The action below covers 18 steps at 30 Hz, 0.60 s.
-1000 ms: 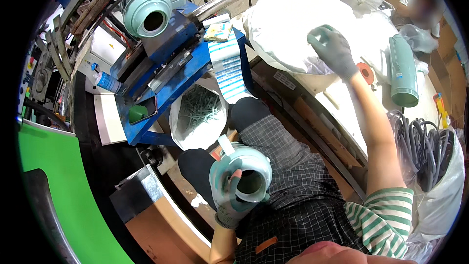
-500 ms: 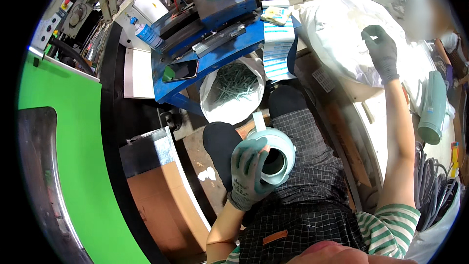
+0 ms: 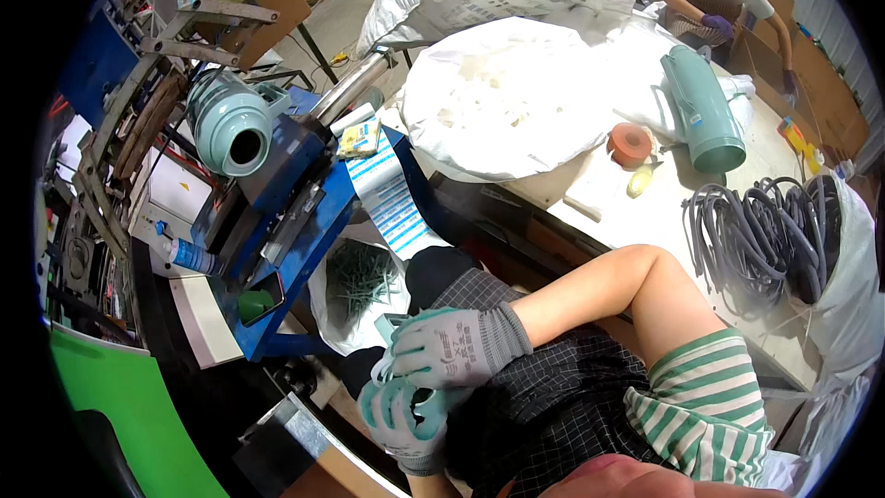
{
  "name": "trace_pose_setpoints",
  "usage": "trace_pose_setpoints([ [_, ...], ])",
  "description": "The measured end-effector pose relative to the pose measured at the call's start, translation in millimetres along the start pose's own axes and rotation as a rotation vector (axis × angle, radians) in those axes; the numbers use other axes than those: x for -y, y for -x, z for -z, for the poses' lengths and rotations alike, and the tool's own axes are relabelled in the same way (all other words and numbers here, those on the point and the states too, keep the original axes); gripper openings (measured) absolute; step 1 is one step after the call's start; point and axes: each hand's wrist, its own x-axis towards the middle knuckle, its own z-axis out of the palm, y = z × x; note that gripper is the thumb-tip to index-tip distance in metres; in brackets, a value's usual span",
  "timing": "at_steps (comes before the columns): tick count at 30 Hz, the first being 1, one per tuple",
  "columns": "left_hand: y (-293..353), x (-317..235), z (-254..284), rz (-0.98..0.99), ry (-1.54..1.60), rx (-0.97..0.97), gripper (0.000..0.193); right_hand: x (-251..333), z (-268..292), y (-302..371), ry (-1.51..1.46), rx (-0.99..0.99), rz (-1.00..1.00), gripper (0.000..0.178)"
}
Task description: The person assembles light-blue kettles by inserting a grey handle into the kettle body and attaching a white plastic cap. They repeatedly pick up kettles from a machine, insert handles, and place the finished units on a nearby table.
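On my lap sits a pale green plastic jug body (image 3: 454, 396), largely covered by my two gloved hands. My left hand (image 3: 403, 420), in a grey glove with green-coated fingers, is wrapped round its side near the dark round opening. Over the top of the jug lies my right hand (image 3: 442, 348), fingers bent and close together. A pale curved piece (image 3: 379, 369) shows at the right fingertips; what it is I cannot make out.
A blue bench (image 3: 309, 277) carries another green jug (image 3: 238, 134) on a machine. Below is a white sack (image 3: 323, 314) of green scraps. The right-hand table holds a white bag (image 3: 502, 92), orange tape (image 3: 630, 144), a green cylinder (image 3: 705, 111) and coiled grey cords (image 3: 751, 235). A person works beyond.
My right hand has come from the white bag on the table down to the jug, beside my left hand. The view has swung to the right.
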Motion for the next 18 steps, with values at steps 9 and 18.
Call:
trace_pose_setpoints([
  [9,-9,21,5,-0.112,-0.086,0.181,0.053,17,-18,-7,-0.017,0.273,-0.169,0.049],
  [18,13,30,1,0.103,0.003,0.209,0.053,11,-25,1,0.006,0.23,-0.111,0.042],
])
